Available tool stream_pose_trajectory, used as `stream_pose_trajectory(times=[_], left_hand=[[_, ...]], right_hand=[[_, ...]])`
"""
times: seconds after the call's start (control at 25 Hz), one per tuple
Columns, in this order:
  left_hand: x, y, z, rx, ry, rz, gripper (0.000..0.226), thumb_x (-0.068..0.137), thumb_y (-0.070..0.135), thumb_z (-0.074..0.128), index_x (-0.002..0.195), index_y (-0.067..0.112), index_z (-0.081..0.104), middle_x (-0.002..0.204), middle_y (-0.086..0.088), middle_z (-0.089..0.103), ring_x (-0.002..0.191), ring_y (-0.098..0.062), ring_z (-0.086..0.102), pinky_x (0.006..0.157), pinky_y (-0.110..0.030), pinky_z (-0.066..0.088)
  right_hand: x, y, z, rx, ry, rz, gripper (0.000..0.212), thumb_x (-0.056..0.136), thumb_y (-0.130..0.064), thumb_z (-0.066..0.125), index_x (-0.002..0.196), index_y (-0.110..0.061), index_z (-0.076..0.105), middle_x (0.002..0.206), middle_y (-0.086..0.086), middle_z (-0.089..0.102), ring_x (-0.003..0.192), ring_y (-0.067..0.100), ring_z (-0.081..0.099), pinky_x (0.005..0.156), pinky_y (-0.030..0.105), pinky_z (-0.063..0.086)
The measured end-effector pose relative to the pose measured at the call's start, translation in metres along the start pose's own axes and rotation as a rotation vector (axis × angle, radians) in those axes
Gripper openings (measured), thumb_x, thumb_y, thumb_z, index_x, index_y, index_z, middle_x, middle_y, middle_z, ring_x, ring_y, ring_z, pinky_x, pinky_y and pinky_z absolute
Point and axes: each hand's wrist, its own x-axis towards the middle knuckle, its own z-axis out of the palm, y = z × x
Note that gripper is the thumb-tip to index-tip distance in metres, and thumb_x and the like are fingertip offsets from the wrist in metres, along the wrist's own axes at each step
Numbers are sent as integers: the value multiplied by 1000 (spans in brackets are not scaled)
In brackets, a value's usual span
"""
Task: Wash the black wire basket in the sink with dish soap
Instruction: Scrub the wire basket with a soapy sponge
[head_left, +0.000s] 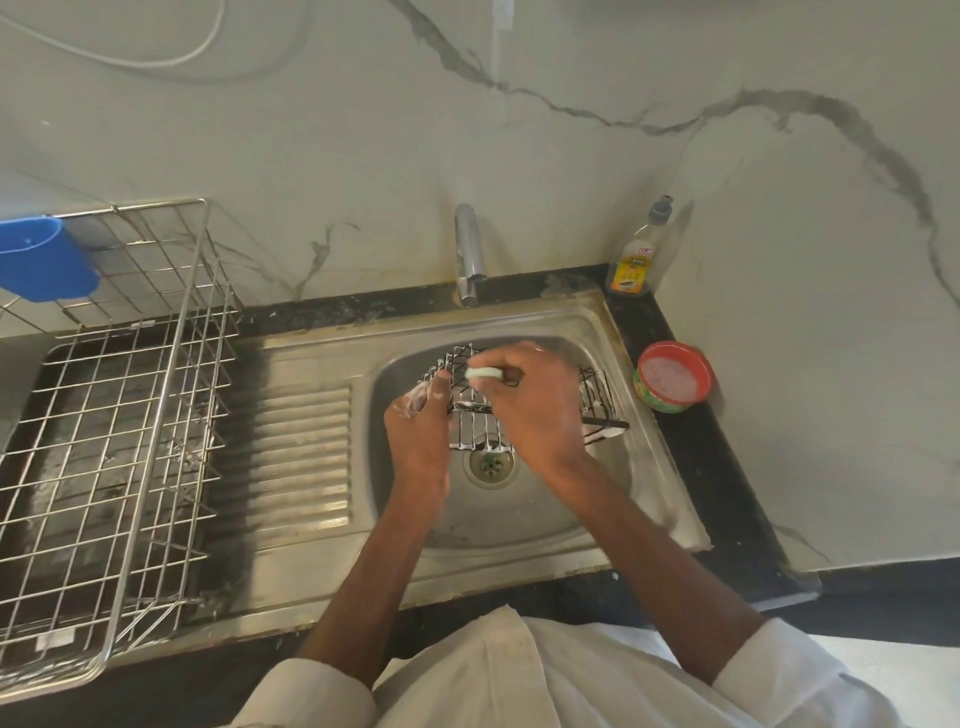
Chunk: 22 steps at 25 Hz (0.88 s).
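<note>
Near edge: white sleeves (779, 670), both forearms reaching fwd over the sink (613, 332).

Mid: drain (489, 464) sits just nearside of the basket (597, 395), which is inside the basin, tilted up off the floor, its near edge just above the drain. Foam clings to its wires on the left and along the right rim, so soap is already on it.

Left hand (418, 431) grips the basket's left edge, fingers curled round the wire, suds on the knuckles. Right hand (535, 405) is on top of the basket, fingers curled and pinching a pale green scrub pad (483, 372) against the wire at the far-left corner.

Progress, as I read it: soaping and scrubbing under way, maybe mid-way. Foam is patchy, and the right part looks less worked. No water seen running from the tap (469, 254), so rinse is not yet done; after that, prob. set it to dry.

Left of basin: ribbed drainboard, then a steel drying rack (130, 415) w/ a blue cup (41, 265) hung at its far-left corner.

Far right on the counter: red-rimmed bowl (674, 376) of pinkish liquid, poss. diluted soap, can't confirm. Beyond it, in the corner by the wall, the soap bottle (636, 260), upright.
</note>
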Motion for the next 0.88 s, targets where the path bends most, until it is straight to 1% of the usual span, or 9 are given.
stream_pose_trajectory(times=[0.08, 0.24, 0.32, 0.4, 0.52, 0.64, 0.76, 0.8, 0.88], left_hand=[[-2, -1, 1, -9, -4, 17, 49, 101, 30, 69, 66, 7, 43, 68, -9, 30, 63, -16, 26, 60, -35, 26], [-3, -5, -2, -22, -8, 25, 49, 89, 46, 73, 70, 10, 47, 75, -6, 36, 73, -24, 27, 69, -36, 28], [-2, -5, 0, 6, -26, 26, 60, 89, 49, 73, 67, 6, 37, 73, -7, 32, 73, -28, 21, 70, -38, 23], [-2, -6, 4, 30, -45, 47, 64, 94, 44, 72, 67, 3, 32, 71, -9, 29, 73, -30, 18, 66, -42, 18], [-2, -7, 5, -4, -11, 48, 53, 103, 29, 68, 67, -1, 41, 70, -8, 33, 69, -24, 24, 61, -38, 23], [4, -8, -3, -9, 69, 6, 54, 103, 29, 69, 69, -2, 41, 73, -7, 37, 71, -25, 27, 64, -35, 29], [7, -11, -10, -16, 81, 1, 44, 100, 36, 72, 73, 8, 50, 75, -8, 39, 68, -21, 28, 67, -36, 30], [7, -11, -10, -9, 69, 5, 44, 99, 39, 72, 74, 10, 51, 73, -8, 38, 66, -19, 27, 66, -36, 28], [5, -10, -8, 16, 48, 14, 48, 100, 40, 72, 70, 12, 47, 69, -7, 33, 63, -16, 24, 63, -37, 23]], right_hand=[[6, -1, 2, 3, -17, -50, 20, 86, -10, 81, 103, -22, 82, 102, -9, 76, 83, 0, 70, 74, 9, 53], [29, 39, -28, -294, 106, 226, 25, 91, -8, 75, 112, -21, 80, 113, -3, 78, 82, 1, 63, 59, 2, 35], [25, 44, -26, -318, 120, 270, 31, 90, 0, 72, 113, -19, 80, 118, -1, 75, 82, 1, 62, 57, 0, 38], [18, 27, -11, -237, 65, 124, 32, 89, 5, 71, 109, -18, 81, 109, -4, 73, 78, 1, 62, 62, 1, 42], [4, 4, 6, -99, -86, -152, 31, 87, 5, 72, 103, -19, 83, 95, -5, 72, 75, 5, 64, 64, 8, 45], [12, 37, -12, -76, -11, 88, 28, 87, -2, 73, 101, -23, 82, 95, -8, 77, 80, 3, 69, 68, 17, 50], [17, 72, -40, -402, 11, 296, 29, 86, -3, 71, 106, -22, 81, 101, 0, 80, 86, 14, 73, 70, 22, 52], [17, 73, -41, -490, -7, 300, 31, 86, -2, 70, 109, -21, 80, 104, 3, 79, 90, 18, 73, 74, 25, 54], [12, 55, -27, -490, -46, 209, 30, 87, -3, 71, 112, -19, 79, 105, 3, 78, 90, 18, 72, 72, 22, 54]])
